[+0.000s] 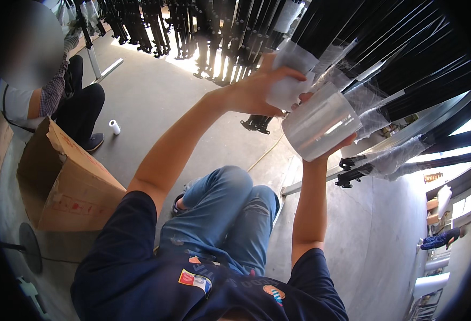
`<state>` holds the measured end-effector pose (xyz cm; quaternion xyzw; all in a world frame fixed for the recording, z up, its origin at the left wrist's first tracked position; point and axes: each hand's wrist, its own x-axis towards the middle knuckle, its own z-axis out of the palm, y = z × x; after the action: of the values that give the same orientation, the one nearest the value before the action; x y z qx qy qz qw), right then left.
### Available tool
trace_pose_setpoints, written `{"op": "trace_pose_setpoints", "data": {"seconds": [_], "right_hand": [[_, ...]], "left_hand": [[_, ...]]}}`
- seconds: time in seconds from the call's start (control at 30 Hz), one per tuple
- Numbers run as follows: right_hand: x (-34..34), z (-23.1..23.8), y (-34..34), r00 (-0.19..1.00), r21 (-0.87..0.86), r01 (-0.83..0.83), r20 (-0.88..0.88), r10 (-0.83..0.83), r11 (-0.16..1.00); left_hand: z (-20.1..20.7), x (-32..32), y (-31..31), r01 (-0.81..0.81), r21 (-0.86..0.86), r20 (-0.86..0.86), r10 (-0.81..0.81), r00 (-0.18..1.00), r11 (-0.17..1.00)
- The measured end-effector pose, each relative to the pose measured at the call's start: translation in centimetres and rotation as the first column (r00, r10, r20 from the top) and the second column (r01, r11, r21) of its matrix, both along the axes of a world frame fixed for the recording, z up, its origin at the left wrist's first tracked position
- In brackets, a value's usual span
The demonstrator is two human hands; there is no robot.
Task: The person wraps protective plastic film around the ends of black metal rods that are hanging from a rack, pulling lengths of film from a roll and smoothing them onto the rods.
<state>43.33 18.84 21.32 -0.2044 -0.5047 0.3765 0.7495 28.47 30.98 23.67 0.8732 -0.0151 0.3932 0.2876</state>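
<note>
Clear-film roll [321, 123] lies at two o'clock from centre, clasped by the right hand [341, 145], its fingers partly hidden; the left hand [257, 92] spreads its fingers around a white wrap [290, 95] at one o'clock. Steady tension and a square-held roll probably limit creasing near the black tubes [401, 45].

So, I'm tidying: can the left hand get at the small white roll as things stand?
Probably not: the left hand grips white wrap, and the small white roll sits well away on the floor.
</note>
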Motion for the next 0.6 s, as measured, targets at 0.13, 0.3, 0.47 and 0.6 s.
{"op": "trace_pose_setpoints", "data": {"seconds": [0.13, 0.3, 0.47, 0.6], "right_hand": [[-0.3, -0.2, 0.9, 0.97, -0.052, 0.222, -0.095, -0.226, 0.974], [0.1, -0.1, 1.1, 0.989, 0.021, 0.146, 0.017, -0.147, 0.989], [-0.2, 0.0, 1.0, 0.991, 0.042, 0.131, 0.011, -0.132, 0.99], [-0.7, -0.1, 0.5, 0.992, 0.021, 0.118, -0.044, -0.117, 0.993]], "left_hand": [[0.2, 0.2, 0.2, 0.013, -0.045, -0.042, -0.015, 0.999, 0.999], [-0.1, 0.2, 0.8, -0.006, -0.029, -0.011, 0.005, 1.0, 1.0], [-0.2, 0.3, 0.5, 0.008, -0.106, 0.021, -0.006, 1.0, 0.994], [-0.3, 0.4, 1.1, 0.096, -0.138, 0.028, -0.093, 0.995, 0.986]]}}
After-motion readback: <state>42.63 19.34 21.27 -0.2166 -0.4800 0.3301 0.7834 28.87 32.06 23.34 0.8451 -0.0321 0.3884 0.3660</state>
